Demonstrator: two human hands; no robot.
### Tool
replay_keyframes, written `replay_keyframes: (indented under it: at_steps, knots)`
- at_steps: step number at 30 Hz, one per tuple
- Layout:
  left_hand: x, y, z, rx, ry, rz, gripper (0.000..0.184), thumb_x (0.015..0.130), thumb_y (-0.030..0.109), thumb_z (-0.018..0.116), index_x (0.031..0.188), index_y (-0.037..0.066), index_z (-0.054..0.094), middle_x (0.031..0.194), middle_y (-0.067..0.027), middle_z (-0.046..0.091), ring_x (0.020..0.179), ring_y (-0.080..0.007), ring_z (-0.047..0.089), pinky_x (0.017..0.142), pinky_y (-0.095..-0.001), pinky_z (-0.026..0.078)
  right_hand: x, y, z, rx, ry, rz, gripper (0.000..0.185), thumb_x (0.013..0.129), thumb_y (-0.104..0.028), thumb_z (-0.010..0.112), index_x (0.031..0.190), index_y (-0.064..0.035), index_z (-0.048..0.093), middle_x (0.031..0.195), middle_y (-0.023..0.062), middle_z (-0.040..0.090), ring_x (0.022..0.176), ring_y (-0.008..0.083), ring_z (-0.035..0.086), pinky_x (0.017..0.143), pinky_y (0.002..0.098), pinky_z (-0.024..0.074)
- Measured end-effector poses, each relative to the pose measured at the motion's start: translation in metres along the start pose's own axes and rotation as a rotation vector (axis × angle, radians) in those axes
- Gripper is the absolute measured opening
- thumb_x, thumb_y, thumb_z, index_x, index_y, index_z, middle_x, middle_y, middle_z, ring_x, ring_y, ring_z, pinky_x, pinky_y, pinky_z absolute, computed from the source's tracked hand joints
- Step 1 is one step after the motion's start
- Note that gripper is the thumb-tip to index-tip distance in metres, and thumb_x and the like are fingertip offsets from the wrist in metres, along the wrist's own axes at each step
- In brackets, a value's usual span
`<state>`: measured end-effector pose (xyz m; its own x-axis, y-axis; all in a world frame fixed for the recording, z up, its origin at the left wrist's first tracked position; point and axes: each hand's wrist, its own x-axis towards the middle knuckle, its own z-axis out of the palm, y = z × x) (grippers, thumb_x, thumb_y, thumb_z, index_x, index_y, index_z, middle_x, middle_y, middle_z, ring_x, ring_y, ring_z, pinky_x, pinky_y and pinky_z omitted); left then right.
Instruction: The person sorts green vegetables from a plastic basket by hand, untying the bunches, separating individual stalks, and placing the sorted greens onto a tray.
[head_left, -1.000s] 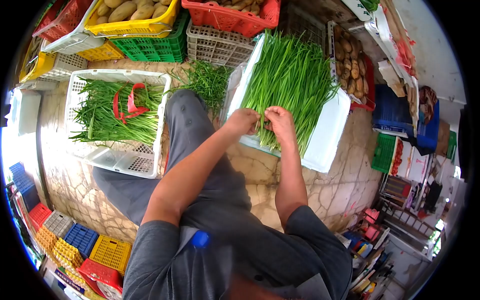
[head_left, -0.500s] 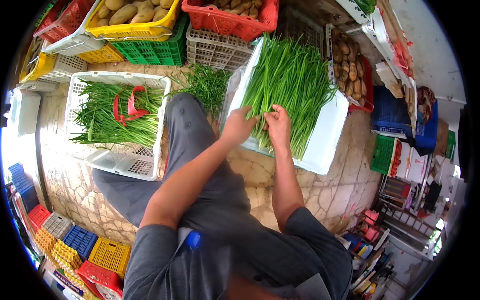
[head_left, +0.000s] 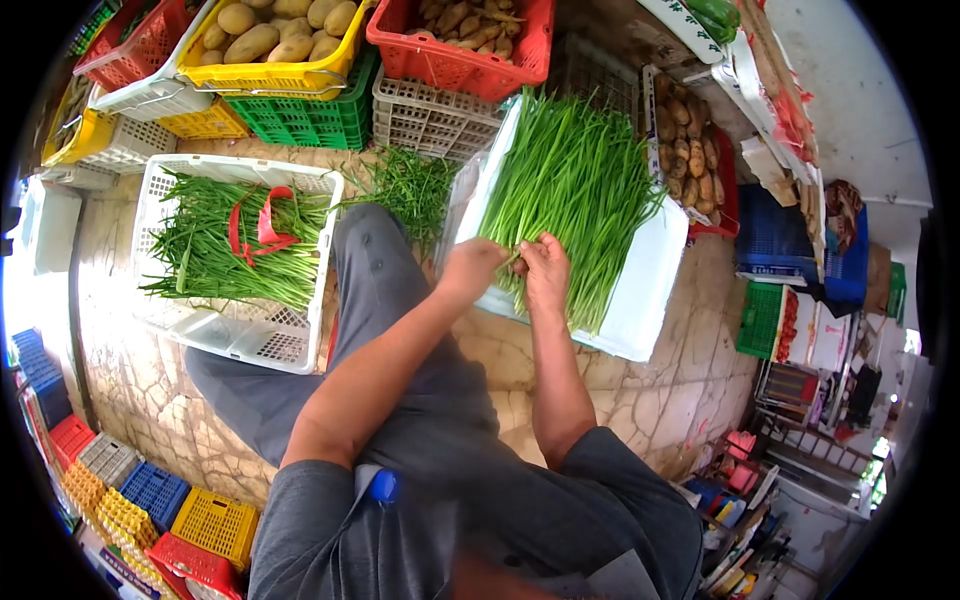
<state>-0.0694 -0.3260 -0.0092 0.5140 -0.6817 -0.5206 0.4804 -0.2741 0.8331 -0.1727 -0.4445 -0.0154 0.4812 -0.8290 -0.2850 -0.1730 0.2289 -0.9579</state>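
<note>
Long garlic chives (head_left: 575,190) lie in a thick pile on a white foam box (head_left: 632,325) in front of me. At the pile's near left edge, my right hand (head_left: 545,275) pinches a few chive stalks near their pale lower ends. My left hand (head_left: 472,270), a little blurred, has its fingers closed on the same stalks beside the right fingertips. What exactly lies between the fingers is partly hidden. More green stalks (head_left: 225,250) with a red ribbon (head_left: 266,225) round them fill a white plastic crate (head_left: 225,345) on the left.
Loose green leaves (head_left: 405,190) lie on the tiled floor past my knee. Behind stand a yellow crate of potatoes (head_left: 270,75), a red crate of roots (head_left: 460,60) and a box of brown tubers (head_left: 690,150). Stacked crates (head_left: 215,525) and egg trays are at lower left.
The view has tilted slightly, so the crates sit lower in it. My hands stay at the chives' near edge, with the left fingers now closer to the right fingertips.
</note>
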Motion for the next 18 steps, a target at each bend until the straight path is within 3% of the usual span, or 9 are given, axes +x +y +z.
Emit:
replay_keyframes:
  at_steps: [3, 9, 10, 12, 13, 15, 18]
  knots:
    - [0.003, 0.002, -0.005, 0.131, 0.095, 0.115, 0.019, 0.094, 0.02, 0.068, 0.097, 0.001, 0.068, 0.082, -0.0019, 0.065, 0.074, -0.0081, 0.057, 0.068, -0.0235, 0.048, -0.001, 0.002, 0.002, 0.075, 0.031, 0.001, 0.025, 0.092, 0.0, 0.065, 0.113, 0.0011, 0.053, 0.077, 0.0052, 0.061, 0.06, 0.0118, 0.057, 0.056, 0.0268, 0.0486]
    - [-0.024, 0.033, -0.038, -0.135, 0.018, 0.177, 0.011, 0.099, 0.015, 0.063, 0.098, 0.004, 0.065, 0.085, -0.0022, 0.068, 0.074, -0.0084, 0.059, 0.071, -0.0246, 0.05, 0.017, -0.005, -0.01, -0.081, 0.059, -0.042, 0.026, 0.091, 0.001, 0.064, 0.115, 0.0033, 0.055, 0.075, 0.0058, 0.06, 0.055, 0.012, 0.055, 0.054, 0.027, 0.0488]
    - [-0.035, 0.046, -0.048, -0.238, 0.047, 0.214, 0.01, 0.1, 0.014, 0.062, 0.098, 0.005, 0.065, 0.085, -0.0028, 0.069, 0.075, -0.0088, 0.06, 0.072, -0.0248, 0.051, 0.018, -0.014, -0.009, -0.131, 0.081, -0.048, 0.029, 0.091, 0.0, 0.064, 0.119, 0.0044, 0.055, 0.075, 0.0061, 0.061, 0.055, 0.0121, 0.055, 0.054, 0.027, 0.0487]
    - [-0.052, 0.06, -0.082, -0.104, 0.149, 0.285, 0.011, 0.101, 0.014, 0.06, 0.099, 0.005, 0.065, 0.085, -0.0036, 0.069, 0.075, -0.0098, 0.061, 0.071, -0.0261, 0.052, 0.016, -0.032, -0.016, -0.333, 0.065, -0.036, 0.046, 0.091, -0.004, 0.064, 0.133, 0.0077, 0.05, 0.077, 0.007, 0.063, 0.057, 0.0126, 0.058, 0.054, 0.0266, 0.0498]
    - [-0.064, 0.071, -0.097, -0.213, 0.154, 0.274, 0.011, 0.1, 0.015, 0.062, 0.098, 0.004, 0.064, 0.084, -0.0034, 0.068, 0.073, -0.0102, 0.06, 0.068, -0.0261, 0.052, 0.014, -0.039, -0.018, -0.401, 0.079, -0.012, 0.047, 0.091, -0.005, 0.065, 0.134, 0.0074, 0.051, 0.079, 0.0074, 0.064, 0.058, 0.0125, 0.059, 0.054, 0.0265, 0.05]
    - [-0.076, 0.068, -0.137, -0.148, 0.267, 0.279, 0.011, 0.099, 0.013, 0.063, 0.099, 0.002, 0.063, 0.081, -0.0031, 0.066, 0.072, -0.0105, 0.06, 0.067, -0.0256, 0.051, 0.012, -0.045, -0.009, -0.534, 0.067, 0.039, 0.049, 0.091, -0.008, 0.066, 0.136, 0.0068, 0.051, 0.082, 0.0081, 0.065, 0.06, 0.0122, 0.06, 0.054, 0.0263, 0.0505]
    - [-0.103, 0.05, -0.179, -0.232, 0.495, 0.221, 0.011, 0.097, 0.013, 0.064, 0.098, 0.002, 0.064, 0.078, -0.0016, 0.065, 0.069, -0.0084, 0.058, 0.064, -0.0239, 0.048, 0.014, -0.036, -0.013, -0.538, 0.077, -0.067, 0.038, 0.092, -0.013, 0.069, 0.125, 0.0037, 0.06, 0.09, 0.0072, 0.065, 0.063, 0.0106, 0.06, 0.056, 0.0263, 0.0504]
